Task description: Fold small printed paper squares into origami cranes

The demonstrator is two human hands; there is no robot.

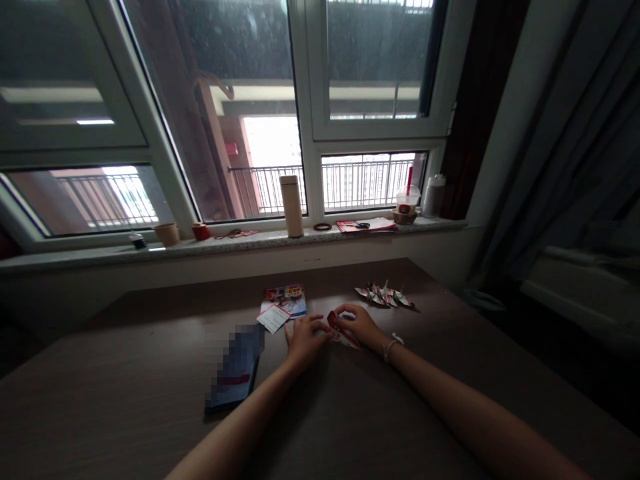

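Note:
My right hand (pixel 363 327) is closed in a pinch on a folded piece of red and white printed paper (pixel 346 340), which lies low at the table top. My left hand (pixel 305 340) rests on the table just left of it, fingers stretched and apart, with fingertips at the paper's left edge. Beyond my right hand sits a row of several folded paper shapes (pixel 385 295) with pointed tips, resembling paper cranes. Past my left hand lies a colourful printed sheet or booklet (pixel 295 303), partly covered by a white square paper (pixel 273 319) with a red edge.
A tablet or phone (pixel 235 370), its screen blurred out, lies left of my left forearm on the brown table (pixel 140 373). On the windowsill stand a beige bottle (pixel 291 207), a paper cup (pixel 167 233), a drink cup with a straw (pixel 407 200), and scissors (pixel 363 225) on red-edged papers.

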